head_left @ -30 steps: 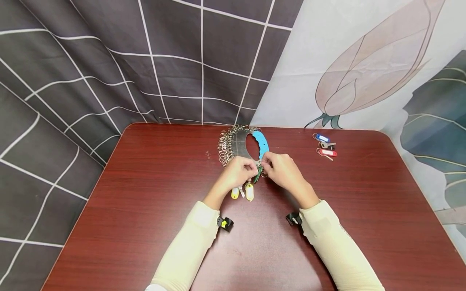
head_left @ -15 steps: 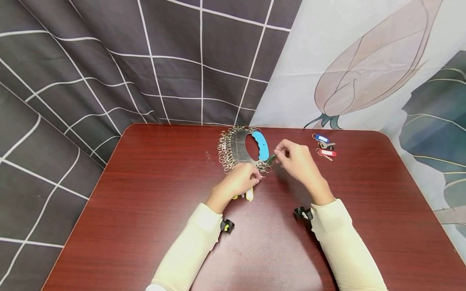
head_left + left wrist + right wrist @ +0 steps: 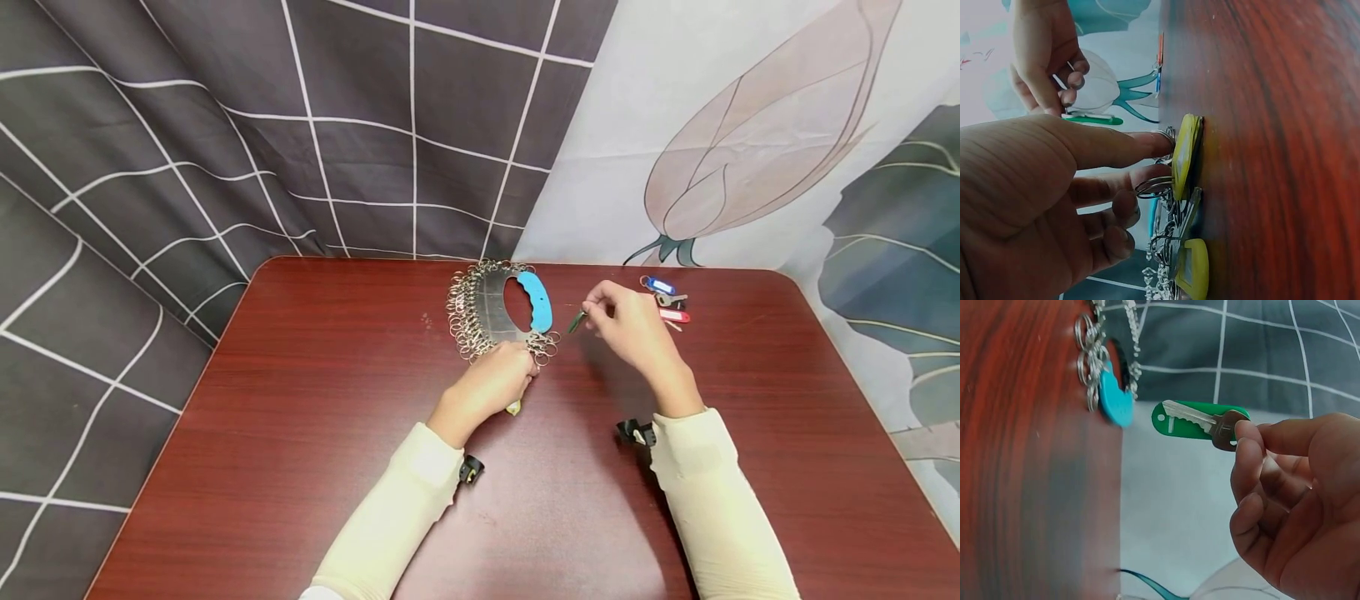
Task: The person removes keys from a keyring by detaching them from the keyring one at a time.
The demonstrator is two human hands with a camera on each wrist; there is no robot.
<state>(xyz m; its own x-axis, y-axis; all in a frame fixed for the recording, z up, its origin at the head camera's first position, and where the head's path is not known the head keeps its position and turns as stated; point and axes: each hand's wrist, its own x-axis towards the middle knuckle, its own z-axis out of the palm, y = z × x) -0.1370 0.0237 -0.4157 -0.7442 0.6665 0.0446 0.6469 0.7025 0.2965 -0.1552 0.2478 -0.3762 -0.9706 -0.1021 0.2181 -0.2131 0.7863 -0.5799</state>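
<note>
My right hand (image 3: 626,321) pinches a key (image 3: 1222,428) with a green key tag (image 3: 1188,419) between thumb and forefinger, raised off the table to the right of the key-ring rack. Seen from the head, my left hand (image 3: 498,379) is at the rack's near edge. Its thumb (image 3: 1141,145) and forefinger meet at a key ring beside a yellow key tag (image 3: 1184,159); the exact contact is partly hidden. A second yellow tag (image 3: 1196,269) and a key (image 3: 1190,215) lie below. The rack, a curved metal plate (image 3: 493,307) with a blue handle (image 3: 537,302), carries many small rings.
Toward the table's back right lie a blue-tagged key (image 3: 660,285), a bare-looking key (image 3: 670,299) and a red tag (image 3: 674,316). Curtains hang behind the far edge of the reddish-brown table (image 3: 337,333).
My right hand has drawn the green-tagged key away from the rack, up and to the right. My left hand has shifted slightly toward me and now covers most of the yellow tags.
</note>
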